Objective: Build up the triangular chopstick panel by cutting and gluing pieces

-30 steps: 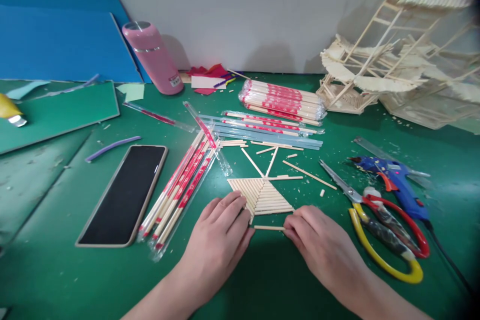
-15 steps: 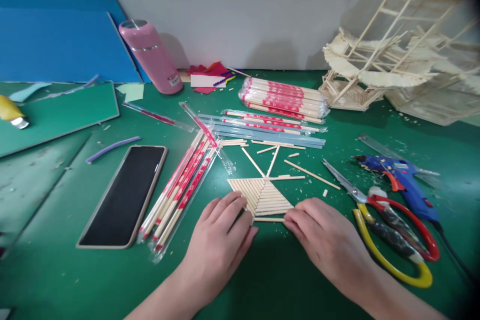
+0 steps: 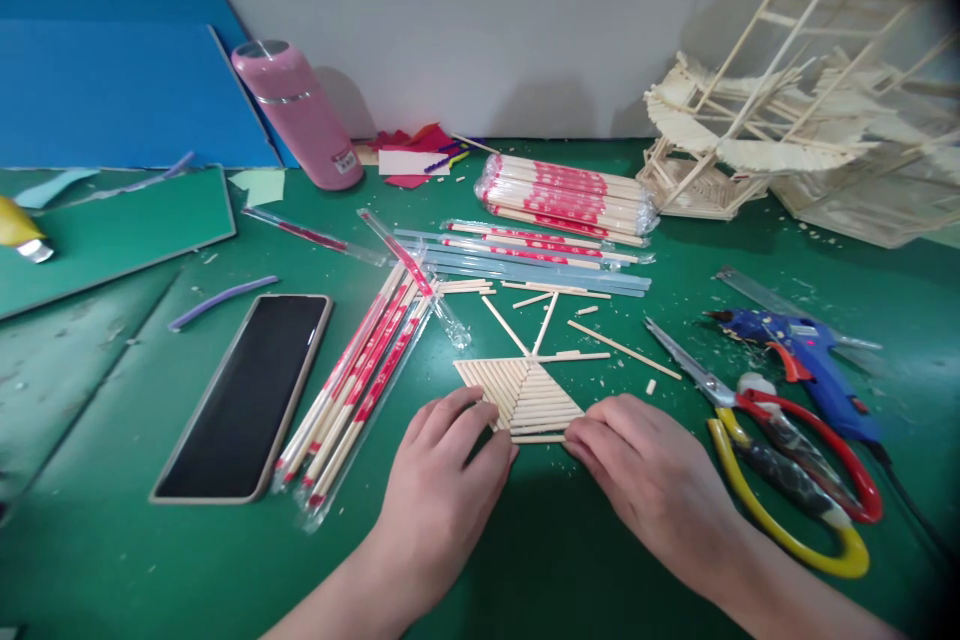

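A flat panel of short wooden sticks [image 3: 534,398], cut like chopstick pieces and laid in rows, rests on the green table between my hands. Bare spokes stick out from its far side. Along its near edge lies a single short stick [image 3: 538,439]. My left hand [image 3: 448,490] has its fingertips curled on the panel's lower left edge, with the thumb by the stick's left end. The thumb and fingers of my right hand [image 3: 649,480] pinch together at the stick's right end, by the panel's lower right corner. My fingers cover both ends of the stick.
Scissors [image 3: 750,420] and a blue glue gun [image 3: 806,355] lie right. Wrapped chopsticks [image 3: 360,380] and a phone [image 3: 244,400] lie left. Behind are a chopstick bundle [image 3: 566,195], a pink bottle [image 3: 304,120] and a stick-built model [image 3: 757,130].
Both hands keep nearly the same place. The left fingertips and thumb have shifted slightly right along the near edge, and the right fingertips slightly left.
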A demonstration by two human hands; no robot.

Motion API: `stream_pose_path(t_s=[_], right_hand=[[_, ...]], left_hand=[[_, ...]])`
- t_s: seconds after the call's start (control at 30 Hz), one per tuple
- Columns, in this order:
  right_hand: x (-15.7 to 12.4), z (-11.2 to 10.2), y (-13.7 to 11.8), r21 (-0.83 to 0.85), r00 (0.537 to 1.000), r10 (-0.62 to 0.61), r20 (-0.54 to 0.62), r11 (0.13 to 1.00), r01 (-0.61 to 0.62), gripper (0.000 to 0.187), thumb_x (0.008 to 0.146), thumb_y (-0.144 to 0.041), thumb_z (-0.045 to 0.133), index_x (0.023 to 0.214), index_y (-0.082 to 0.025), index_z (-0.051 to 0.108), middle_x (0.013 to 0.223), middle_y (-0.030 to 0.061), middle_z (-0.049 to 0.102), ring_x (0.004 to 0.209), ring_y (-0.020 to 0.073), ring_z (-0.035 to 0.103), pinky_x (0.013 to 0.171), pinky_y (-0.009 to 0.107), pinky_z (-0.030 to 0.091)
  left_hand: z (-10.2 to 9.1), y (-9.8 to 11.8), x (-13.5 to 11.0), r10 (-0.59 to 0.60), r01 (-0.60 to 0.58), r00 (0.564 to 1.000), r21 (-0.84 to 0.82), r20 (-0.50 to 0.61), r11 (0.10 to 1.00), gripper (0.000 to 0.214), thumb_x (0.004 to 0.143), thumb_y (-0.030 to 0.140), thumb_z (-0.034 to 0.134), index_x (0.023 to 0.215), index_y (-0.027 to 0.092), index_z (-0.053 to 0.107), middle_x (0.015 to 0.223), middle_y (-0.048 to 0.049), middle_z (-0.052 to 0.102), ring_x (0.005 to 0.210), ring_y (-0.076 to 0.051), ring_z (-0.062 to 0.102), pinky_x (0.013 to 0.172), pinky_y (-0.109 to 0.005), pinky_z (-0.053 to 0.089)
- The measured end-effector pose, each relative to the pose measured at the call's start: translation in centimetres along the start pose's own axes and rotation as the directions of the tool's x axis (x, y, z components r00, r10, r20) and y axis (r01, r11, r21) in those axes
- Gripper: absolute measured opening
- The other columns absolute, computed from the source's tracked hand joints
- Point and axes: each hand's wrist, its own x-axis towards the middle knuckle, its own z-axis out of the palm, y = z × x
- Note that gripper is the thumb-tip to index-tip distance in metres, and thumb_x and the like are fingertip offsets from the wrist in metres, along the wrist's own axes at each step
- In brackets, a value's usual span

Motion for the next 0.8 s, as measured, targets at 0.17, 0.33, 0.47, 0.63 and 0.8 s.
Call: stream_pose_path(t_s=[0.17,0.33,0.47,0.63,0.8], right_hand=[[0.0,0.2,0.1,0.045,1.0,0.011,-0.023,0.999,-0.01,0.018,0.089,-0.016,0.043,0.085,-0.017,0.06,0.075,0.0034,0.056,0.067,0.0146,0.05,0.061,0.029,0.038],[0.0,0.2,0.4,0.087,0.997,0.012,-0.073,0.996,-0.006,0.014,0.088,-0.016,0.047,0.084,-0.018,0.06,0.075,0.0025,0.057,0.068,0.0136,0.05,0.062,0.027,0.039],[-0.6,-0.3,1.2,0.121,0.993,0.059,-0.099,0.991,-0.047,0.008,0.085,-0.017,0.051,0.084,-0.019,0.059,0.078,0.0021,0.057,0.07,0.0128,0.051,0.063,0.026,0.04],[-1.9,-0.4,2.4,0.139,0.99,0.13,-0.06,0.983,-0.121,0.006,0.085,-0.019,0.053,0.089,-0.019,0.057,0.083,0.0026,0.056,0.076,0.0138,0.052,0.066,0.027,0.041],[-1.9,-0.2,2.5,0.153,0.988,0.153,-0.024,0.977,-0.147,0.008,0.086,-0.02,0.051,0.092,-0.02,0.056,0.085,0.0026,0.056,0.077,0.0139,0.052,0.066,0.028,0.041]], left_hand=[[0.2,-0.1,-0.2,0.014,-0.014,1.0,0.02,-0.002,1.0,0.015,0.082,0.011,0.05,0.077,0.017,0.063,0.088,-0.0072,0.067,0.092,-0.028,0.06,0.07,-0.041,0.051],[0.3,-0.2,-0.2,0.028,-0.028,1.0,0.034,-0.001,0.999,0.015,0.083,0.011,0.051,0.074,0.016,0.063,0.086,-0.0075,0.068,0.089,-0.029,0.061,0.068,-0.042,0.05],[0.2,-0.2,-0.1,0.046,-0.046,0.999,0.047,-0.002,0.998,0.015,0.083,0.012,0.051,0.075,0.015,0.063,0.086,-0.008,0.068,0.088,-0.029,0.061,0.066,-0.042,0.049],[0.3,-0.4,-0.2,0.066,-0.065,0.998,0.032,-0.011,0.997,0.012,0.083,0.011,0.052,0.077,0.014,0.063,0.087,-0.0094,0.067,0.09,-0.031,0.06,0.068,-0.043,0.049],[0.5,-0.4,-0.4,0.061,-0.061,0.998,0.039,-0.011,0.997,0.014,0.084,0.012,0.05,0.079,0.015,0.063,0.088,-0.0095,0.067,0.092,-0.03,0.059,0.069,-0.043,0.049]])
